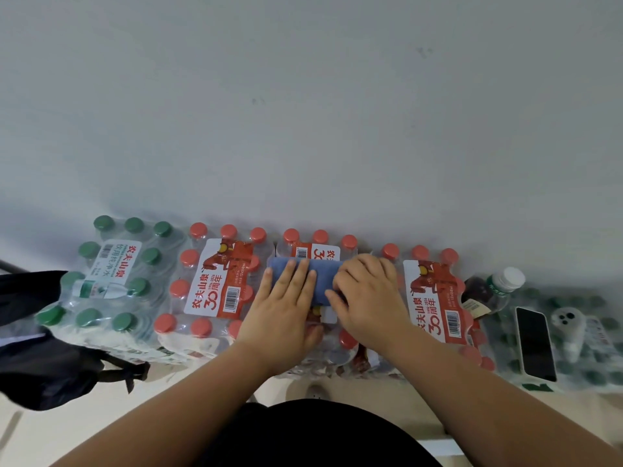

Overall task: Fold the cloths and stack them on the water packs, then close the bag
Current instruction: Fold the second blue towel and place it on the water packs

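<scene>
A pale wall filled the far side. Along its foot ran the row of water packs, green-capped at the left and right ends and red-capped between. The black bag slumped at the near left, touching the left green pack. My left hand lay flat, fingers straight, pressing the blue cloth onto the middle red-capped pack. My right hand gripped the cloth's right end, fingers curled over it and thumb against its near edge. A dark phone lay on the right-end pack, and a white-capped bottle lay just left of it.
</scene>
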